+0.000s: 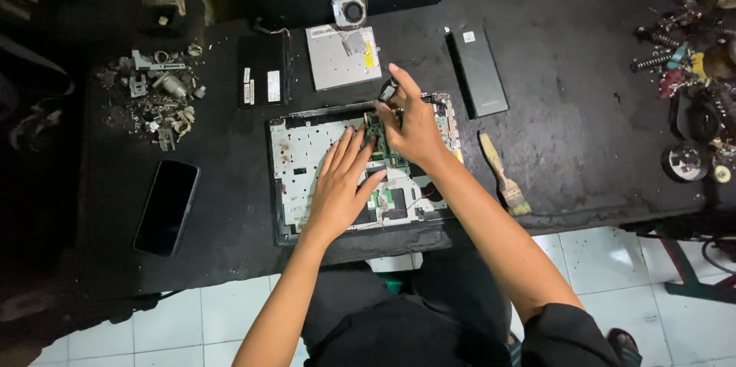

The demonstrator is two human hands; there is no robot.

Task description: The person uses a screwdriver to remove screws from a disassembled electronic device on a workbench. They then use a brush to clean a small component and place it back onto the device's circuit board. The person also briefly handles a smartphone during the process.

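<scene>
Hands work inside an opened laptop base (307, 160) on a dark workbench (583, 129): right hand (414, 131) pinches a small part at the green circuit board (376, 133), fingers closed on it; left hand (339, 191) lies flat, fingers spread, steadying the chassis. Gentle, straight pulling seems wise. Nearby: brush (502, 175), phone (166, 208), optical drive (341, 57)

Illumination is dim and overhead. The black bench (583, 129) absorbs light; corners fall into shadow. The floor tiles (613, 260) reflect brightly. Wide-angle distortion bends edges; focus is sharp centrally.
</scene>
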